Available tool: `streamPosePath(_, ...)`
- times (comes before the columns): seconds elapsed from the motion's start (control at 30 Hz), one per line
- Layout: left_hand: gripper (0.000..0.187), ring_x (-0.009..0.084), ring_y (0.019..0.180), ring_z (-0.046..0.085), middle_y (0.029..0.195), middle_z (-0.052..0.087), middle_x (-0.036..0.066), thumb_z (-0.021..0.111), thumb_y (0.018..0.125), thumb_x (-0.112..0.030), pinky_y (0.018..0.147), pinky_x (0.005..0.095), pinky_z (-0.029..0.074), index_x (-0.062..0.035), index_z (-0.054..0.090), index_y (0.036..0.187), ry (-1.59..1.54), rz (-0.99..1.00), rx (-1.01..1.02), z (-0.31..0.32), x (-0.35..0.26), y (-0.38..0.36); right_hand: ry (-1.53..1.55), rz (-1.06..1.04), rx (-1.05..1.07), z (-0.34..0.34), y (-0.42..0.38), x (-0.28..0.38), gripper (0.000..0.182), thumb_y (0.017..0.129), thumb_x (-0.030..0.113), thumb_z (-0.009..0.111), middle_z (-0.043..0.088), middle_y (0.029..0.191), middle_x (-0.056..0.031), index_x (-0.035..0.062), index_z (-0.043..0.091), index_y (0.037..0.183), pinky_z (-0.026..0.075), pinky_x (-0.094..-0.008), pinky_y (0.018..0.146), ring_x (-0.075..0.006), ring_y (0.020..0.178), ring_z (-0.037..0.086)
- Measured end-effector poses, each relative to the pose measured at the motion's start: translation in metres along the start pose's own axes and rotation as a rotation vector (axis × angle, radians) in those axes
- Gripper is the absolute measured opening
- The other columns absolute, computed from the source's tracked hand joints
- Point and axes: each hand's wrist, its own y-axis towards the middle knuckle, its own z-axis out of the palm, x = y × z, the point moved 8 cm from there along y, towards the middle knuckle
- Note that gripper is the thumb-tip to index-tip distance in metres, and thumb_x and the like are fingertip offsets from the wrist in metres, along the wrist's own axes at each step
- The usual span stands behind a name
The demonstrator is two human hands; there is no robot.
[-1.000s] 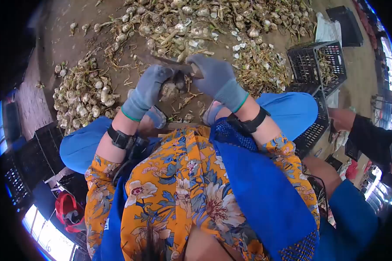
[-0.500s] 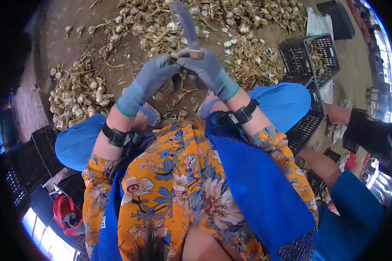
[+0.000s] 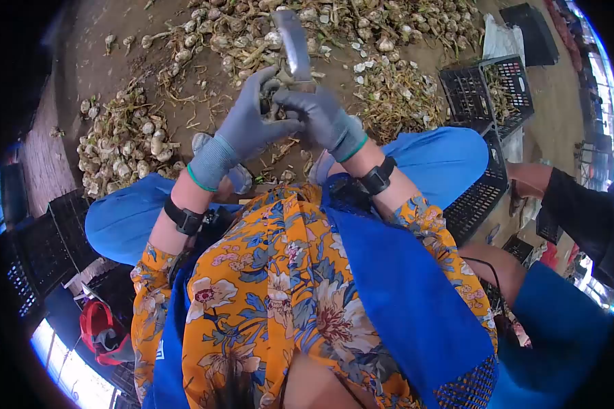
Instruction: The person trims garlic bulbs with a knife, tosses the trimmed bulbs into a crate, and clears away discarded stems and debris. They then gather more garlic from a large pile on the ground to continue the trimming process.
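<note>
My left hand (image 3: 252,116), in a grey glove, is curled around a garlic bulb (image 3: 269,94), with its fingers partly apart. Just to its right, my right hand (image 3: 315,114), also gloved, grips a knife (image 3: 293,44) whose wide blade points up and away from me. The knife's handle is mostly hidden in the glove. Both hands are close together above the dirt floor, between my bent knees. Ahead of them lies a large pile of garlic (image 3: 245,37) with dry stems. A smaller heap of garlic bulbs (image 3: 126,146) is at the left.
Cut stems and peelings (image 3: 396,95) lie right of my hands. Black plastic crates (image 3: 467,95) stand at the right, one holding stems. Another person's arm in a blue-green sleeve (image 3: 552,307) is at the lower right. A red bag (image 3: 99,327) is at the lower left.
My left hand's fingers have spread and turned upward, showing the bulb. My right hand has shifted slightly right and down, and the knife blade has moved slightly with it.
</note>
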Motion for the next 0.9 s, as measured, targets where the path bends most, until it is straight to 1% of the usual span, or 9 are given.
streamPosePath(0.13,0.059,0.0162,0.11,0.054,0.121,0.054,0.011,0.076,0.071,-0.01,0.094,0.0301,0.045,-0.0011,0.049,0.123,0.096,0.139,0.016,-0.007,-0.028,-0.002,0.122,0.027,0.0,-0.026,0.01,-0.028,0.018,0.088,0.022,0.059,0.055,0.064,0.0011,0.0048,0.063,0.089,0.041,-0.0227,0.049,-0.0079,0.054,0.053)
streamPosePath(0.2,0.056,0.0165,0.107,0.055,0.116,0.056,0.01,0.076,0.069,-0.009,0.093,0.0299,0.044,-0.0012,0.052,0.12,-0.032,0.054,0.036,-0.004,-0.032,-0.004,-0.51,-0.701,-0.242,-0.023,-0.001,0.013,0.011,0.086,0.017,0.06,0.053,0.062,-0.0004,0.0063,0.06,0.081,0.041,-0.0253,0.047,-0.0114,0.051,0.052)
streamPosePath(0.23,0.054,0.0169,0.105,0.056,0.11,0.058,0.009,0.076,0.068,-0.009,0.092,0.0296,0.044,-0.0014,0.054,0.117,-0.156,-0.029,0.053,-0.001,-0.028,-0.004,-0.513,-0.699,-0.242,-0.025,-0.001,0.02,0.011,0.086,0.017,0.06,0.053,0.062,-0.0004,0.0063,0.06,0.081,0.041,-0.0253,0.047,-0.0114,0.051,0.052)
streamPosePath(0.3,0.05,0.0152,0.102,0.056,0.108,0.059,0.009,0.076,0.069,-0.01,0.09,0.0289,0.045,-0.0018,0.056,0.115,-0.213,-0.024,0.041,-0.006,-0.019,-0.004,0.155,0.02,-0.199,-0.046,0.016,-0.015,0.015,0.086,0.017,0.06,0.052,0.061,-0.0016,0.0062,0.059,0.077,0.043,-0.0276,0.047,-0.0135,0.049,0.052)
streamPosePath(0.37,0.047,0.0136,0.098,0.056,0.105,0.06,0.008,0.076,0.07,-0.012,0.087,0.0282,0.046,-0.0023,0.057,0.112,-0.262,-0.021,0.023,-0.015,-0.018,-0.003,0.06,0.008,-0.255,-0.075,0.022,-0.018,0.018,0.086,0.019,0.06,0.054,0.063,-0.0011,0.0042,0.059,0.076,0.045,-0.0272,0.05,-0.0118,0.05,0.053)
streamPosePath(0.43,0.043,0.0127,0.091,0.056,0.099,0.062,0.007,0.077,0.072,-0.018,0.083,0.0273,0.046,-0.0031,0.059,0.108,-0.076,0.001,-0.052,-0.031,-0.029,-0.002,-0.633,0.131,-0.406,-0.096,0.016,0.0,0.018,0.083,0.024,0.062,0.061,0.067,-0.006,0.006,0.061,0.078,0.049,-0.0329,0.054,-0.0189,0.055,0.06)
streamPosePath(0.47,0.039,0.0089,0.089,0.056,0.098,0.061,0.0,0.072,0.073,-0.011,0.083,0.0246,0.045,-0.0055,0.06,0.11,-0.192,-0.21,-0.021,-0.031,-0.012,-0.004,-0.639,0.133,-0.386,-0.095,0.016,0.004,0.018,0.083,0.024,0.062,0.061,0.067,-0.006,0.006,0.061,0.078,0.049,-0.0329,0.054,-0.0189,0.055,0.06)
streamPosePath(0.53,0.04,0.0087,0.089,0.056,0.097,0.061,0.0,0.073,0.074,-0.013,0.082,0.0248,0.045,-0.0058,0.06,0.111,-0.087,-0.247,-0.038,-0.036,0.009,-0.003,-1.458,-0.446,-0.237,-0.044,0.0,0.046,0.019,0.077,0.027,0.064,0.067,0.078,-0.0117,0.0116,0.062,0.088,0.05,-0.0415,0.06,-0.0294,0.067,0.065)
streamPosePath(0.9,0.058,0.0191,0.088,0.062,0.099,0.063,0.008,0.085,0.064,-0.014,0.082,0.0314,0.05,-0.0046,0.054,0.113,0.242,0.078,-0.046,-0.036,0.013,-0.008,-1.653,-0.362,0.059,0.024,-0.022,0.042,0.02,0.073,0.02,0.065,0.064,0.08,-0.0113,0.011,0.058,0.09,0.049,-0.0437,0.063,-0.0349,0.075,0.063)
